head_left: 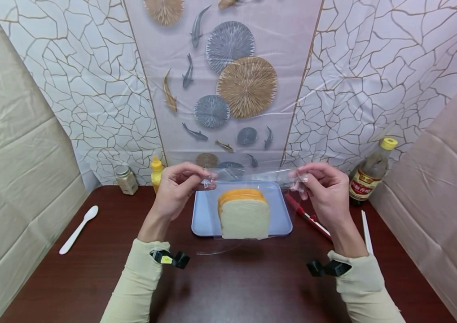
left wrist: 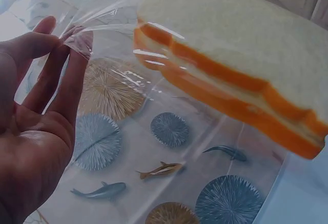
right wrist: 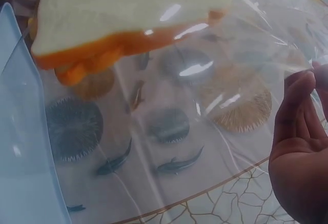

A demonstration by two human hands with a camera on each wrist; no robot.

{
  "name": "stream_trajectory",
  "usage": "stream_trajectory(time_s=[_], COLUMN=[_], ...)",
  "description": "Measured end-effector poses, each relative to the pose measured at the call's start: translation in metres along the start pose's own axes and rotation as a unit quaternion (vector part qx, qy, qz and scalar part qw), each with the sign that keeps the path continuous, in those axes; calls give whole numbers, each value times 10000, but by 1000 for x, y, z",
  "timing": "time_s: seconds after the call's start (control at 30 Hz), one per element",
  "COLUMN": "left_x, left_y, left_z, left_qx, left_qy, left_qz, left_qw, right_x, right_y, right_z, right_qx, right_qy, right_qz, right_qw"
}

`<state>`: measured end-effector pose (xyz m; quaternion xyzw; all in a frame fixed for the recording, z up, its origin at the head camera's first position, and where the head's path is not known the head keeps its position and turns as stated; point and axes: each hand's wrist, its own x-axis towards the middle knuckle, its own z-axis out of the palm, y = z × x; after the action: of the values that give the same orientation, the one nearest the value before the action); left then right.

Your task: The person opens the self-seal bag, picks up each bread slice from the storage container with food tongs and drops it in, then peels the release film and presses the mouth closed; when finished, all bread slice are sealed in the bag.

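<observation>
A clear plastic bag (head_left: 248, 174) is stretched between the hands; its loose lower edge curves out below the tray's front rim. The left hand (head_left: 175, 190) pinches one upper corner between thumb and fingers, and the right hand (head_left: 327, 190) pinches the other. Stacked bread slices (head_left: 245, 219), pale with an orange crust, show through the plastic between the hands. In the left wrist view, glints cross the crust of the bread (left wrist: 215, 44). Behind and below lies a light blue tray (head_left: 204, 224). Whether the bread touches the tray, I cannot tell.
On the brown table (head_left: 248, 287), a white spoon (head_left: 79, 231) lies left, near a shaker jar (head_left: 126, 180) and a yellow squeeze bottle (head_left: 156, 172). To the right are a red-handled tool (head_left: 309, 217), white chopsticks (head_left: 367, 233) and a yellow-capped sauce bottle (head_left: 370, 175).
</observation>
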<state>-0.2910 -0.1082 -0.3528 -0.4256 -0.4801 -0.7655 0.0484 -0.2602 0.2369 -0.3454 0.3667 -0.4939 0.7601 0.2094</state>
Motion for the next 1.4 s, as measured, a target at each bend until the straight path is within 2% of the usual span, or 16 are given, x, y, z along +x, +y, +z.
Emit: stream_trajectory(time_s=[0.1, 0.33, 0.47, 0.57, 0.7, 0.8, 0.9, 1.0, 1.2, 1.3, 1.4], left_x=[0, 0, 1, 2, 3, 4, 3, 3, -4, -11, -18], left_y=[2, 5, 6, 8, 8, 8, 8, 9, 16, 23, 33], left_z=[1, 4, 5, 6, 9, 10, 9, 7, -2, -12, -26], left_qx=[9, 136, 206, 291, 681, 1123, 1494, 1721, 1952, 1976, 2057], left_qy=[105, 431, 473, 546, 754, 953, 1082, 1111, 1074, 1061, 1184], left_qz=[-121, -430, -383, -273, -230, -277, -323, -367, -360, -373, -449], left_qw=[9999, 9981, 9979, 9977, 9946, 9887, 9823, 9781, 9742, 9738, 9704], right_x=[0, 0, 2, 2, 1, 1, 1, 1, -3, -2, 2], right_y=[0, -2, -3, -4, -6, -7, -6, -5, 4, 12, 23], right_z=[-2, -6, -8, -8, -8, -9, -10, -8, 2, 14, 30], right_qx=[-28, -514, -271, -98, -871, -1668, -2021, -2076, -2107, -1964, -1954], right_qy=[-188, -349, -585, -608, -231, 17, 123, 196, 173, 11, -66], right_qz=[-30, 49, 46, 67, 275, 517, 636, 638, 689, 746, 805], right_qw=[9998, 9981, 9979, 9981, 9955, 9846, 9772, 9759, 9750, 9777, 9774])
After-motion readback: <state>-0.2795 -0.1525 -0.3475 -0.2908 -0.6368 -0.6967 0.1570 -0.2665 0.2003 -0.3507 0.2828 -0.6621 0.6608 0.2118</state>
